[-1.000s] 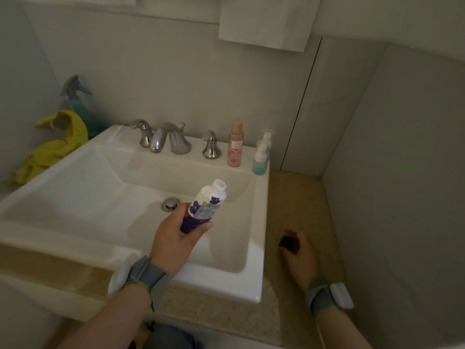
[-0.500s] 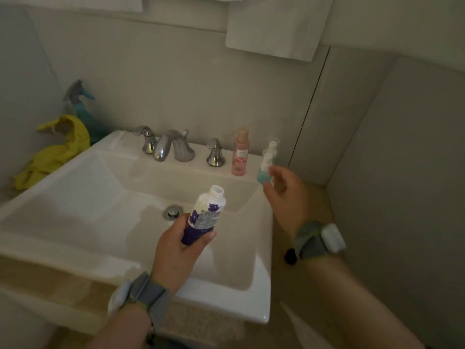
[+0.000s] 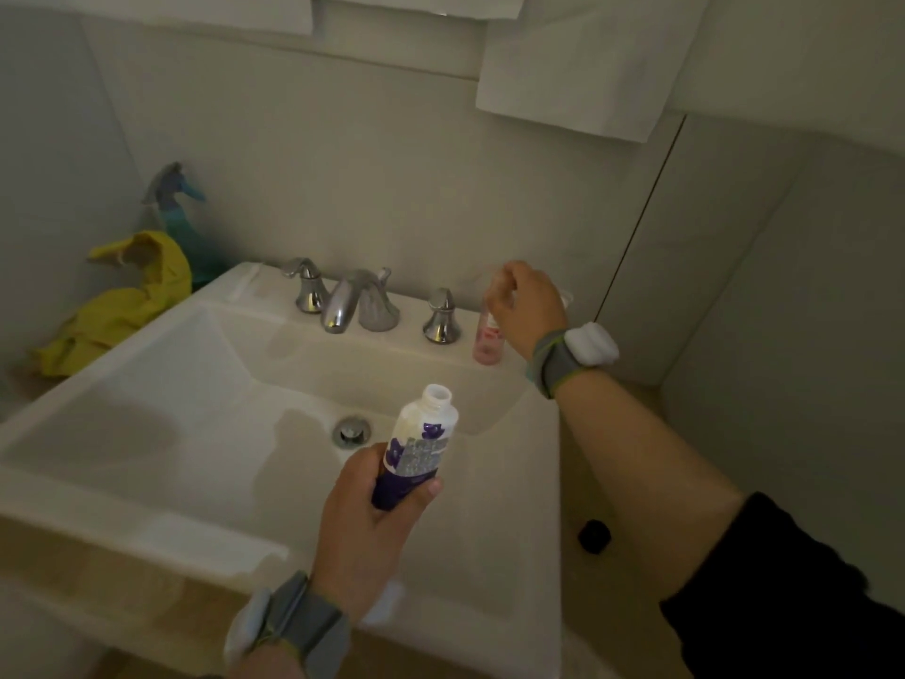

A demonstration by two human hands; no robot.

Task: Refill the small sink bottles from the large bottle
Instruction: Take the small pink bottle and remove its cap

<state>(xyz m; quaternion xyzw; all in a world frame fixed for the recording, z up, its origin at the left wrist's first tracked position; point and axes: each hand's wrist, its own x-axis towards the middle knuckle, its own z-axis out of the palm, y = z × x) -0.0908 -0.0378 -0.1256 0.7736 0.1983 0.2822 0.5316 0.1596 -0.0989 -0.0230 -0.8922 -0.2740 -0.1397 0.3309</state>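
Purple-and-white large bottle (image 3: pixel 418 450), uncapped, gripped low on its body by left hand (image 3: pixel 367 526) above white sink (image 3: pixel 147 487) basin, neck tilted toward back right. Right hand (image 3: pixel 526 306) at top of pink small bottle (image 3: pixel 486 345) on back ledge, fingers curled about cap; blurred, grip not determinable. View behind that wrist blocked. Count: 1 black cap (image 3: pixel 594 535) loose on beige counter (image 3: pixel 597 590) right of sink; 1 chrome spout (image 3: pixel 340 306), 2 chrome handles (image 3: pixel 306 289), 1 drain (image 3: pixel 351 430); 1 yellow cloth (image 3: pixel 122 306), 1 teal spray bottle (image 3: pixel 171 198) at left; 2 grey wristbands (image 3: pixel 558 365)
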